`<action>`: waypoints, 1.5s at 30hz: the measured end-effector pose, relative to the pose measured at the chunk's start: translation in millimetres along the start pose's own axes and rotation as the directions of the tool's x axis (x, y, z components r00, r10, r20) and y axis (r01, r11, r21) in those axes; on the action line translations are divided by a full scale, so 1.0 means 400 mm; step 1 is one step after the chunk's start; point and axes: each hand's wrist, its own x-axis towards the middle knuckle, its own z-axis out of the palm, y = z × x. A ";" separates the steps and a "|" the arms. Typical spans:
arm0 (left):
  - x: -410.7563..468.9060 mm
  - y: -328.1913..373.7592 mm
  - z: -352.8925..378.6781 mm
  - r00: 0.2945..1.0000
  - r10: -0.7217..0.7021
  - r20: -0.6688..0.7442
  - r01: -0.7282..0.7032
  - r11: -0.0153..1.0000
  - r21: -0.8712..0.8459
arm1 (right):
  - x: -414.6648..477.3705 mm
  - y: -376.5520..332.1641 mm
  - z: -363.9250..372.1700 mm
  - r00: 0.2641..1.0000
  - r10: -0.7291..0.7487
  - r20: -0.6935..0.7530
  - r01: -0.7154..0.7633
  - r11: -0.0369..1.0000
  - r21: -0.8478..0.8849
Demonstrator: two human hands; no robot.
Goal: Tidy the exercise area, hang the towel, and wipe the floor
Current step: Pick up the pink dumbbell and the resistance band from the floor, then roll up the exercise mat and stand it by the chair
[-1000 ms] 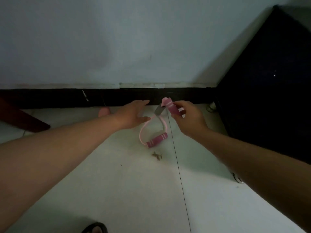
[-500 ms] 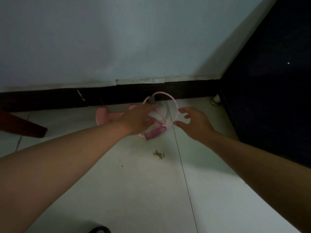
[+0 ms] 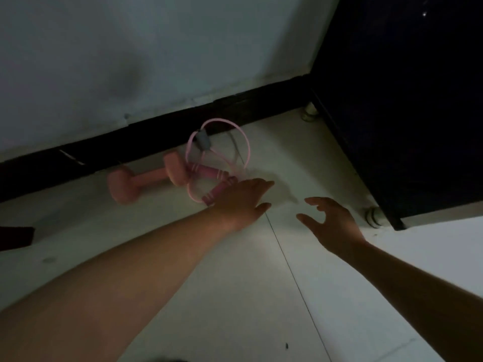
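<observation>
- Floor (image 3: 235,283): pale tile, thin seam running between the hands. Wiping looks not yet begun.
- Cabinet (image 3: 405,100): dark, R side.
- Dumbbell (image 3: 146,182): pink, lying by the skirting, one end touching the band.
- Resistance band (image 3: 245,147): pink tube w/ two handles, on floor by the wall.
- Left hand (image 3: 243,199): grip released, fingers straight, over lower handle; contact unclear.
- Right hand (image 3: 332,223): grip released, holds nothing, apart from band.
- Step: tidying gear. Next prob. needs the towel; not in view.
</observation>
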 end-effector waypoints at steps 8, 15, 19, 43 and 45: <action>0.088 0.099 0.119 0.993 0.095 0.074 -0.094 0.995 -0.015 | -0.130 0.103 -0.005 0.965 0.206 -0.161 -0.217 0.975 -0.056; 0.133 0.221 0.232 0.968 0.166 0.188 -0.190 0.975 0.113 | -0.287 0.224 -0.054 0.897 0.358 -0.258 -0.388 0.919 -0.071; 0.134 0.285 0.243 0.916 0.294 0.272 -0.351 0.915 0.196 | -0.381 0.290 -0.081 0.853 0.422 -0.308 -0.457 0.888 -0.048; -0.111 1.072 0.167 0.596 0.650 0.472 -0.784 0.341 0.520 | -0.956 0.699 -0.291 0.885 0.270 -0.379 -0.285 0.958 0.016; -0.132 1.157 0.207 0.599 0.633 0.491 -0.784 0.340 0.519 | -0.986 0.763 -0.313 0.803 0.304 -0.512 -0.281 0.952 0.125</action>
